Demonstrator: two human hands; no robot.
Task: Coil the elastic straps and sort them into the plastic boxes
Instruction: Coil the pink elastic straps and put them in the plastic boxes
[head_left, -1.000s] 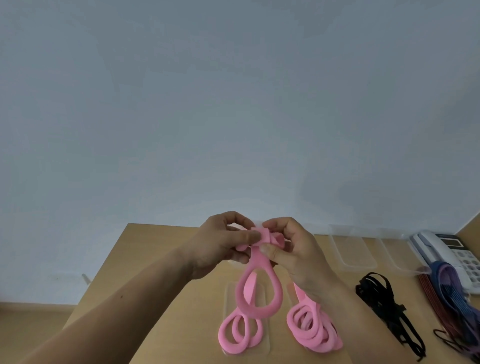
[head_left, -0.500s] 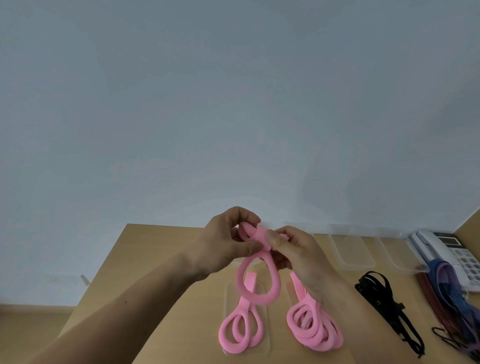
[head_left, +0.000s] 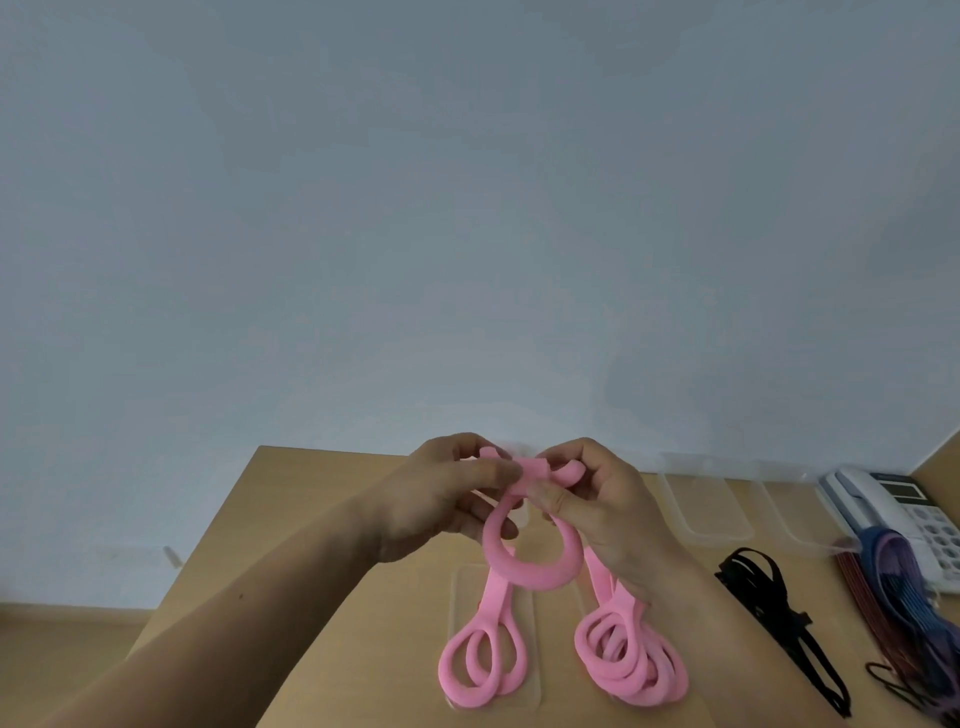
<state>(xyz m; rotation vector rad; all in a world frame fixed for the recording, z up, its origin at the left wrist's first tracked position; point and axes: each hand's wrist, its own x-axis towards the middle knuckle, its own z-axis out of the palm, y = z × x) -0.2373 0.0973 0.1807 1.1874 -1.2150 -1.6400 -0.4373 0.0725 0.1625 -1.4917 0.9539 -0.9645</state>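
Head view, mid-coil: pink strap (head_left: 524, 577) pinched at its top by left hand (head_left: 441, 499) and right hand (head_left: 608, 509), both grips closed tight on it, one loop hanging just below, the rest trailing to loose loops on the desk (head_left: 311, 519) underneath. Clear plastic boxes (head_left: 706, 499) right of the grip. Next, likely: wind another turn, pinch firm against spring-back, then over to a box.

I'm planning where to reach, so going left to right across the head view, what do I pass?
Left hand → right hand, both holding the pink strap → clear plastic boxes → telephone.
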